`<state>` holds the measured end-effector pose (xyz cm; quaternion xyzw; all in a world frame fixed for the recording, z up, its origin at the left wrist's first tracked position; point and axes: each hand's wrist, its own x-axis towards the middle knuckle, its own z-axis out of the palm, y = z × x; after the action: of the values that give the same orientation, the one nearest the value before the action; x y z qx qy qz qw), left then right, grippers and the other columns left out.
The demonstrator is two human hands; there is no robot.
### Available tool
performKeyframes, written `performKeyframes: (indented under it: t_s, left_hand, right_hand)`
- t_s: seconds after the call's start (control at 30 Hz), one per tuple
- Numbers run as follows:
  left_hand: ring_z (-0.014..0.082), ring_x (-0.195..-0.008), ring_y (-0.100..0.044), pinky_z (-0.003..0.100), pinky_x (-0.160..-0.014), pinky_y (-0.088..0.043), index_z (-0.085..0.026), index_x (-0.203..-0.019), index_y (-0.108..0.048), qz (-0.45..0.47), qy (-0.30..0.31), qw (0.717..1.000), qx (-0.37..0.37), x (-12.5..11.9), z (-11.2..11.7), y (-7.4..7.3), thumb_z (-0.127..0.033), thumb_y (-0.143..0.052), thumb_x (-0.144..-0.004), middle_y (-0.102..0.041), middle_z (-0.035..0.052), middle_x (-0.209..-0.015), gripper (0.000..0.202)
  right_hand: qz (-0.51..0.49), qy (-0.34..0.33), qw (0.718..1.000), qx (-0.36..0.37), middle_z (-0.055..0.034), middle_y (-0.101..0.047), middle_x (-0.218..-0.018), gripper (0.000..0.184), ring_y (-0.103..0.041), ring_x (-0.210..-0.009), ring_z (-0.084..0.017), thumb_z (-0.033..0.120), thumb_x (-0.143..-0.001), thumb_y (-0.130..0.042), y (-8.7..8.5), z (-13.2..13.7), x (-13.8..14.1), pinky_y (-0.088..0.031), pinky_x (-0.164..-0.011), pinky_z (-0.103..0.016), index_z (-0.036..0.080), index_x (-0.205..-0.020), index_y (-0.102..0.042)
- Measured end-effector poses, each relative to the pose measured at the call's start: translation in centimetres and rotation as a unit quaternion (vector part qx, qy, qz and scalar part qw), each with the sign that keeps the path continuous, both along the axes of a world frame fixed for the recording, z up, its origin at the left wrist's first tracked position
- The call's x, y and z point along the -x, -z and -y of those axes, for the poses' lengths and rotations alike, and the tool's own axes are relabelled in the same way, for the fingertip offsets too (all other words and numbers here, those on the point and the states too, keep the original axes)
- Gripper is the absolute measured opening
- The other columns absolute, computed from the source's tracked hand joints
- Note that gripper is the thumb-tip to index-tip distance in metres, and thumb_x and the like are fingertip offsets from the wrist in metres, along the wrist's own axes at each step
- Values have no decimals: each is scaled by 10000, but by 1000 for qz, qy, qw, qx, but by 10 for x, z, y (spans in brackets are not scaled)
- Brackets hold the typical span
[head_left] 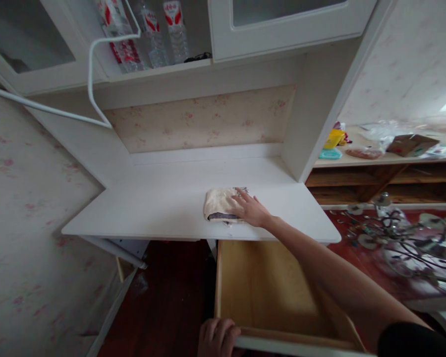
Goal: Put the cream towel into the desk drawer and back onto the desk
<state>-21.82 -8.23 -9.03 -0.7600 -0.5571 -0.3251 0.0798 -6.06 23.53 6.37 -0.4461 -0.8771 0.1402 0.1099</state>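
Observation:
My right hand [250, 207] lies flat with its fingers stretched out on a folded cream cloth [218, 203] near the front of the white desk top [163, 198]. A darker, purplish layer shows at the cloth's front edge. Below the desk a wooden drawer [267, 287] is pulled open and looks bare inside. My left hand [217, 337] curls its fingers over the drawer's white front edge at the bottom of the view.
Several water bottles [152, 32] stand on the shelf above, beside a white cabinet door [282, 22]. A white cable [91, 84] hangs at the left. To the right a wooden shelf [386, 158] carries bags and a box; a metal lamp fixture [405, 238] lies on the red floor.

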Motion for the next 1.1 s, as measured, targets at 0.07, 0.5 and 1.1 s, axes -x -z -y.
performKeyframes:
  t_s: [0.07, 0.5, 1.1]
  left_hand:
    - [195, -778, -578, 356, -715, -418, -285, -865, -658, 17, -2, 1000, 9, -1, -5, -4, -513, -317, -936, -680, 29, -841, 417]
    - [265, -1119, -496, 471, -987, -402, -240, -1165, -606, -74, -55, 987, 130, -2, -86, -56, -336, -684, -788, -548, 89, -1208, 397]
    - [265, -1127, -492, 490, -1048, -310, -259, -1308, -524, -211, -72, 972, 69, -15, -205, -66, -292, -549, -876, -548, 109, -1288, 434]
  right_hand:
    - [-28, 57, 995, -71, -59, -211, -1564, 516, -341, -1353, -279, 506, -970, -250, 5, 1, -42, -235, -1108, -541, 286, -1418, -380]
    - [69, 175, 979, -76, -109, -600, -1272, 378, -493, -1247, -226, 280, -944, -349, 86, 34, -242, -423, -1026, -398, 166, -1189, -613]
    - [128, 396, 909, -21, -106, -695, -947, 487, -657, -828, -275, 455, -943, -247, 45, 48, -212, -467, -695, -379, 304, -1103, -681]
